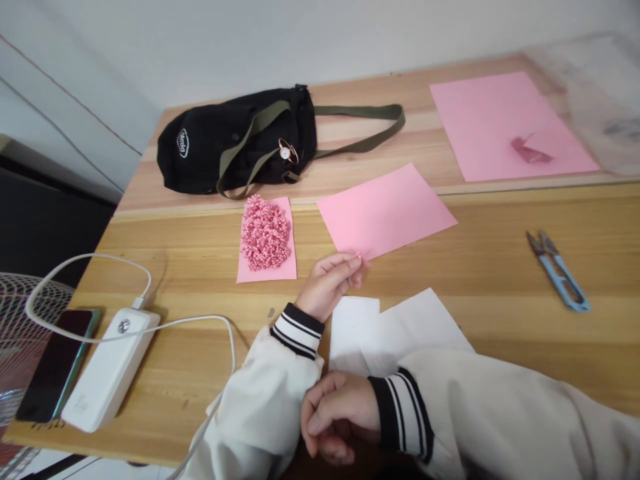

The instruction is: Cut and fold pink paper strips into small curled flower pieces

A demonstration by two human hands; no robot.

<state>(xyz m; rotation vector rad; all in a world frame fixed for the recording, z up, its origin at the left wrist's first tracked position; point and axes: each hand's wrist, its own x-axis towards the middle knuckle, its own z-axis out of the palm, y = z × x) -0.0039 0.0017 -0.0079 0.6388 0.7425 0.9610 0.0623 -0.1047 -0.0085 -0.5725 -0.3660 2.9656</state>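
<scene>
Sitting on pink card (265, 276): heaped pink stamens (265, 235). Black bag (197, 157), contents hidden. Left hand (327, 285) pinches pink sprig (359, 255); right hand (345, 408) half-curled, can't tell if gripping.

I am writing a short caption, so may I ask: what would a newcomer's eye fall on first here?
Probably the black bag, lying at the far left of the table. Next, perhaps, the heap of tiny pink pieces on a pink card, nearer than the bag. Then the left hand, right of that card, pinching something small and pink.
</scene>
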